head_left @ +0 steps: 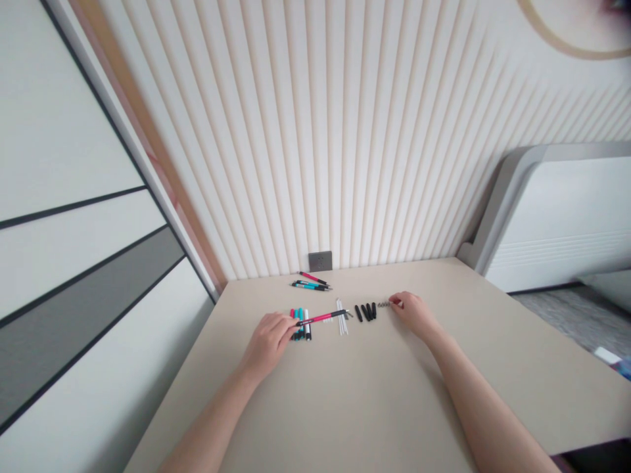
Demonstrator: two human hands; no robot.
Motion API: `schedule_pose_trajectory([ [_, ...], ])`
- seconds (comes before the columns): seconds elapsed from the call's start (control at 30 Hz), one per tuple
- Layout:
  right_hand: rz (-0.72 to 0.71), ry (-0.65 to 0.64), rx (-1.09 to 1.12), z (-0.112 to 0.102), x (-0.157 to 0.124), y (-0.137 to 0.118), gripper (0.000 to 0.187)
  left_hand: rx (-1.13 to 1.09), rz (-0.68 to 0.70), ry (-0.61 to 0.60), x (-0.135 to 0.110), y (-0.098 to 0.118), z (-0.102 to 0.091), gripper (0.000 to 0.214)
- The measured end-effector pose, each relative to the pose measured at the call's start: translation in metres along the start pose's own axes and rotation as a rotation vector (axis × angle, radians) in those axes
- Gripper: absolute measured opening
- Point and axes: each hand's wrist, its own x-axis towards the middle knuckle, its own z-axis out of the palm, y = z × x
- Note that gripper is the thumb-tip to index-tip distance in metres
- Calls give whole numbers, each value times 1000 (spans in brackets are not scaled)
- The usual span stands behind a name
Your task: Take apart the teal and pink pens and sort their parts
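Over the table [345, 394], left fingers [290, 326] pinch a red pen [323, 318], print [306, 322] unreadable; right fingers [396, 299], beside springs [383, 305], cannot be judged.

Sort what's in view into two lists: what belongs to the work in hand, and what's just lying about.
Likely in the work:
- red pen, in the left hand
- small springs or metal bits, by the right hand
- black pieces
- white rods
- barrels
- pens behind

Apparently just there:
- wall socket
- headboard
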Motion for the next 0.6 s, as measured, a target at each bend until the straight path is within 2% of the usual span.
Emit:
schedule_pose_trajectory([
  [0.43,-18,15,55,7,3,3,33,-16,6,-9,0,1,0,14],
  [0.6,-21,54,49,0,-3,-3,38,-10,13,-6,1,3,-1,15],
])
